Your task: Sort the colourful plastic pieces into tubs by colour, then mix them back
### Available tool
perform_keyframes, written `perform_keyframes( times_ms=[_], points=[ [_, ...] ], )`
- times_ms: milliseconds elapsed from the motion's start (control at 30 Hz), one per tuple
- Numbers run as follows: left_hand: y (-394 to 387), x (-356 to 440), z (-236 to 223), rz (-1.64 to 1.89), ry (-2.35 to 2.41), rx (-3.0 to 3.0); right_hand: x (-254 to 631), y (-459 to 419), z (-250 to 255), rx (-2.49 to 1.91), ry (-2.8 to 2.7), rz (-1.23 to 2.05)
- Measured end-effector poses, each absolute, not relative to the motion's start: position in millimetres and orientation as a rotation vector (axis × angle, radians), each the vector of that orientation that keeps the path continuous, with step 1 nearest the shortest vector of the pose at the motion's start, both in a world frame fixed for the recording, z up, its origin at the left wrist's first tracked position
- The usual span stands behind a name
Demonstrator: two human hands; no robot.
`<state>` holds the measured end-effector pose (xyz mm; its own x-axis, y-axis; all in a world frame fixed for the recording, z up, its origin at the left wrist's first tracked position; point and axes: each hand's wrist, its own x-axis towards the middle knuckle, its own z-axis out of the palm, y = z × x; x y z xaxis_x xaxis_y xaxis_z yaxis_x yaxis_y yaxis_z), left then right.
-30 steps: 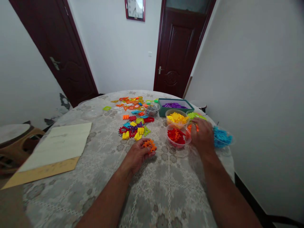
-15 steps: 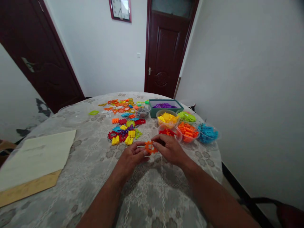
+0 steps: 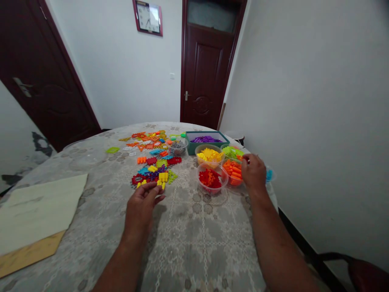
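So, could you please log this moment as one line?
left hand: near yellow blocks, contact unclear; right hand: at bowl of orange pieces, grip unclear; red pieces: in bowl

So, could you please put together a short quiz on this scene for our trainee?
1. True or false: the green box holds purple pieces.
2. Which container is nearest the person?
A) the bowl of yellow pieces
B) the bowl of red pieces
C) the bowl of lime pieces
3. Which hand is nearer the bowl of orange pieces?

Key: 1. True. 2. B. 3. The right hand.
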<state>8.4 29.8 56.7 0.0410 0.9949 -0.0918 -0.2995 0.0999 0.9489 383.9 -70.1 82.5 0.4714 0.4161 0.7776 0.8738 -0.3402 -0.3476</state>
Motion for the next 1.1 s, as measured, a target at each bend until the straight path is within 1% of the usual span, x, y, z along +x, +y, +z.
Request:
perform_keyframes(
  times_ms=[133,233,333,467,567,633,733,833,900,1000,1100],
  points=[
    [39,-3,57,1.450,1.071,0.867,393,-69,65,-2.187,-1.089,-0.741],
    [46,-12,54,1.541,1.092,0.788,396,-68,58,-2.231,-1.116,-0.760],
    [54,-19,48,1.588,1.152,0.774,393,-65,61,-2.125,-1.153,-0.833],
    [59,-24,39,1.573,1.376,1.037,355,-59,78,-1.798,-1.278,-0.885],
    [58,-24,34,1.539,1.500,1.309,293,-56,80,-1.508,-1.494,-0.741],
    [57,-21,29,1.527,1.556,1.511,246,-55,69,-1.366,-1.708,-0.524],
    [55,-15,18,1.505,1.606,1.737,190,-55,43,-1.291,-1.922,-0.254],
    [52,-10,7,1.446,1.635,1.840,165,-45,29,-1.283,-1.982,-0.151],
    [50,-7,2,1.416,1.646,1.871,161,-26,35,-1.279,-1.972,-0.120],
    [48,-5,-3,1.388,1.653,1.908,158,20,60,-1.271,-2.008,-0.089],
    [47,-4,-8,1.407,1.650,1.917,149,80,85,-1.445,-2.136,-0.104]
  ],
)
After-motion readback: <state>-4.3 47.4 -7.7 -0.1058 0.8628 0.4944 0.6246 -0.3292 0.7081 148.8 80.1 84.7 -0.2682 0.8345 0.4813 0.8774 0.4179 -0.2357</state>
